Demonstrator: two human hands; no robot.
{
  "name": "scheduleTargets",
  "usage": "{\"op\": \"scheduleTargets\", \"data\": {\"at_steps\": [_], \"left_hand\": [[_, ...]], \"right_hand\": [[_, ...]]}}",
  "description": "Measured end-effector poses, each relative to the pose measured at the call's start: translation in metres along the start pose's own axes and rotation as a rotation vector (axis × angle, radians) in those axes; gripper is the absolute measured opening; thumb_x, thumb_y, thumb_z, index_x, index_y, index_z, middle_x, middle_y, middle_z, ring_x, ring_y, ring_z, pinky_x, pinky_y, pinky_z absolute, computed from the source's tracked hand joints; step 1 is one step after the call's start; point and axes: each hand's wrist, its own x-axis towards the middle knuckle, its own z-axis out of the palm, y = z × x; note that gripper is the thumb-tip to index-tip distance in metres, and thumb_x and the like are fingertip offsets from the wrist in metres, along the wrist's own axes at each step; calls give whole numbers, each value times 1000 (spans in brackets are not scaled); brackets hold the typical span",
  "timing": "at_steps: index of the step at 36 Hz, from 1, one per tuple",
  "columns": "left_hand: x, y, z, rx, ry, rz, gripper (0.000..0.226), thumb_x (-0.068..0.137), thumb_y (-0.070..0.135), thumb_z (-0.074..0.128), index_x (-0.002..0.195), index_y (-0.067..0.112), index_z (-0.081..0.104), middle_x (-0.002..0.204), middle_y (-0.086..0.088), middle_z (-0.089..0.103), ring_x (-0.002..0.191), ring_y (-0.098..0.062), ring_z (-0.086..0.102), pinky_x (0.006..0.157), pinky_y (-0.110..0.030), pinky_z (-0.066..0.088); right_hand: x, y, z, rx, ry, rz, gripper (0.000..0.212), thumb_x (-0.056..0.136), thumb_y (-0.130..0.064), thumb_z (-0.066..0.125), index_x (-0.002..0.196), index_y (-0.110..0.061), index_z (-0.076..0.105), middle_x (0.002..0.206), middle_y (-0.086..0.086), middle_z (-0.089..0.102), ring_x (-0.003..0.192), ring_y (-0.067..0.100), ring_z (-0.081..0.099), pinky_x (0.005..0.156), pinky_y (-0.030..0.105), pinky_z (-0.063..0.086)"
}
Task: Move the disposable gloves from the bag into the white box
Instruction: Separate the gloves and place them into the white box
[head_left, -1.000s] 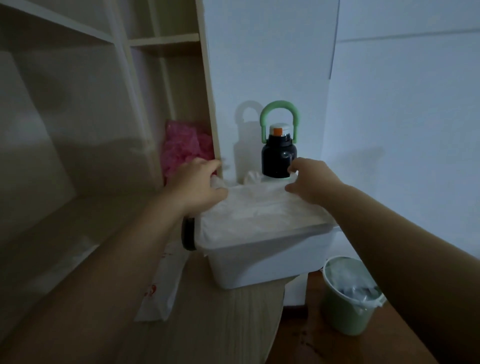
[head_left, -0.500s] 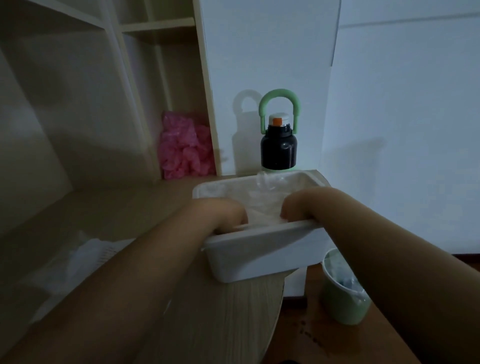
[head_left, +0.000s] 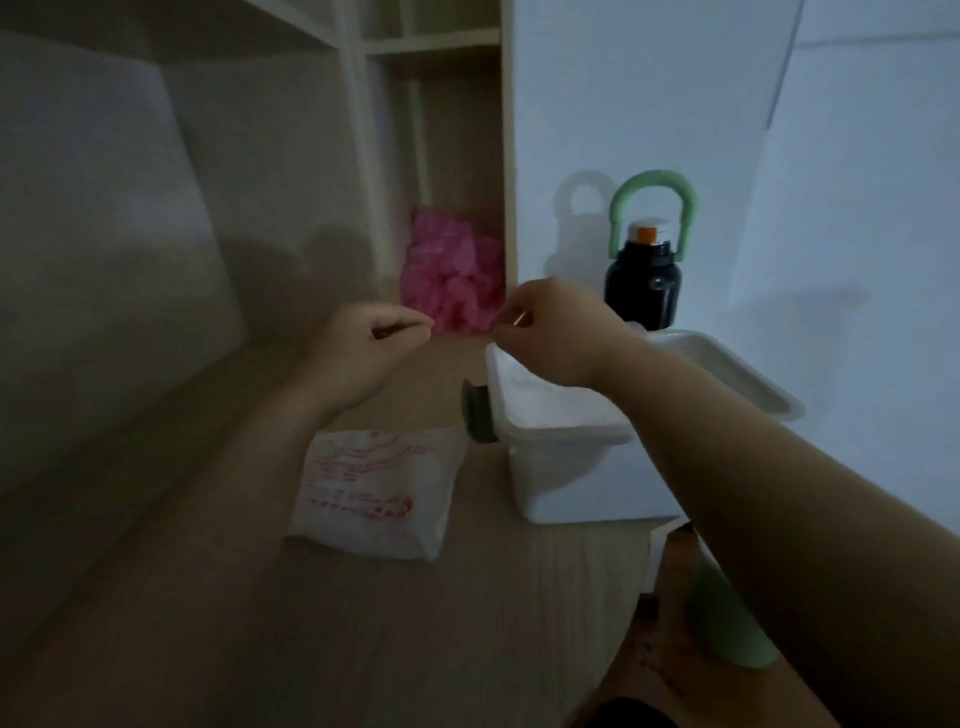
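Observation:
The white box (head_left: 566, 470) stands at the desk's right edge, with a pile of pale disposable gloves (head_left: 545, 402) inside it. Left of the box, the white bag (head_left: 374, 488) with red print lies flat on the desk. My left hand (head_left: 371, 343) hovers above the desk behind the bag, fingers curled, thumb against forefinger, nothing visible in it. My right hand (head_left: 553, 332) hangs over the box's far left corner with its fingertips pinched together. Whether a thin glove is between them does not show.
A black bottle (head_left: 644, 283) with a green handle stands behind the box by the white wall. A pink bundle (head_left: 452, 283) fills the shelf compartment behind my hands. A dark object (head_left: 477, 415) sits against the box's left side. A green bin (head_left: 727, 629) is below the desk edge.
Both hands came up out of the box and moved left. They are now raised with curled fingers. The view swung left, so the flat bag is in sight.

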Motion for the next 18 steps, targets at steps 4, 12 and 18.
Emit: {"op": "scheduleTargets", "data": {"at_steps": [4,12,18], "left_hand": [[-37,-48,-34,83,108,-180,12,91,20,63,100,26,69,90,15,66,86,1,60,78,-7,44],[-102,-131,-46,318,8,-496,35,96,14,50,130,13,54,132,-5,57,119,-23,54,99,-29,41],[-115,-151,-40,269,157,-495,24,93,15,56,117,13,54,119,-3,62,102,-13,57,85,-25,43]], "right_hand": [[-2,-49,53,136,-40,-71,23,90,-24,56,95,-7,71,94,7,70,87,20,63,76,30,52],[-7,-85,168,288,-419,41,54,93,-34,55,142,-17,40,141,6,48,125,22,48,100,29,37],[-9,-80,208,242,-383,198,64,90,-53,52,144,-21,36,144,3,44,129,23,44,105,36,35]]}}
